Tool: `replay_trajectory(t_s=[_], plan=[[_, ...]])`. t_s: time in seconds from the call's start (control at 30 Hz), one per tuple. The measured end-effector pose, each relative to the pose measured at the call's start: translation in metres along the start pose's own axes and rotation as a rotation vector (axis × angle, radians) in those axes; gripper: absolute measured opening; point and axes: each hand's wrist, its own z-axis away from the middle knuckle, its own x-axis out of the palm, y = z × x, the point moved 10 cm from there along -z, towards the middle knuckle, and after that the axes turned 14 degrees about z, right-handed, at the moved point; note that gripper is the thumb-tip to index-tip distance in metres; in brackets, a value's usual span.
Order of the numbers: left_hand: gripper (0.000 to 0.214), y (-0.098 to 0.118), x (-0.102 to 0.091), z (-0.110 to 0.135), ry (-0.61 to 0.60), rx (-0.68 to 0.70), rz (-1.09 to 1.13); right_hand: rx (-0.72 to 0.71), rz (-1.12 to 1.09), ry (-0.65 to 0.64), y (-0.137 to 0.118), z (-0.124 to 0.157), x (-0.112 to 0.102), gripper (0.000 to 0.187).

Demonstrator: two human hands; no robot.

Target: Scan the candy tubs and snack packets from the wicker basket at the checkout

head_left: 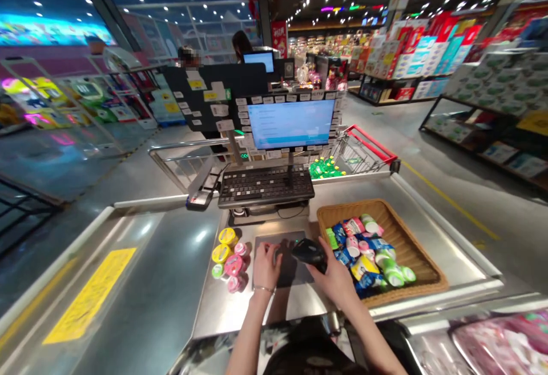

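My right hand (336,275) is wrapped round a black handheld barcode scanner (307,251), its head pointing left over a dark grey mat (295,278). Above the mat's left side is my left hand (266,263), with its fingers curled; what lies in them, if anything, I cannot make out. Left of that hand, several small round tubs stand grouped on the metal counter: yellow-lidded tubs (221,253), pink tubs (234,265) and a green-lidded tub (218,271). To the right, a brown wicker basket (422,266) holds several packets and green-and-white bottles (390,269).
A black keyboard (266,185) sits below a lit monitor (293,124). Left of it stands a payment terminal (201,195). Behind the counter is a red-handled shopping cart (370,145) with green bottles (326,168). Another person (242,44) is farther back.
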Motion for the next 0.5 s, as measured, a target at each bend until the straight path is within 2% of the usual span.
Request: replay_trajectory(t_s=[0.17, 0.3, 0.4, 0.5], plan=[[0.018, 0.071, 0.042, -0.025, -0.103, 0.219, 0.169, 0.124, -0.029, 0.085, 0.048, 0.006, -0.026, 0.050], [0.017, 0.120, 0.082, -0.040, -0.204, 0.358, 0.212, 0.272, 0.024, 0.152, 0.094, 0.016, -0.044, 0.038], [0.018, 0.158, 0.122, -0.046, -0.322, 0.457, 0.203, 0.379, 0.040, 0.192, 0.125, 0.027, -0.057, 0.035], [0.026, 0.192, 0.170, -0.045, -0.481, 0.533, 0.203, 0.460, 0.031, 0.244, 0.152, 0.038, -0.072, 0.032]])
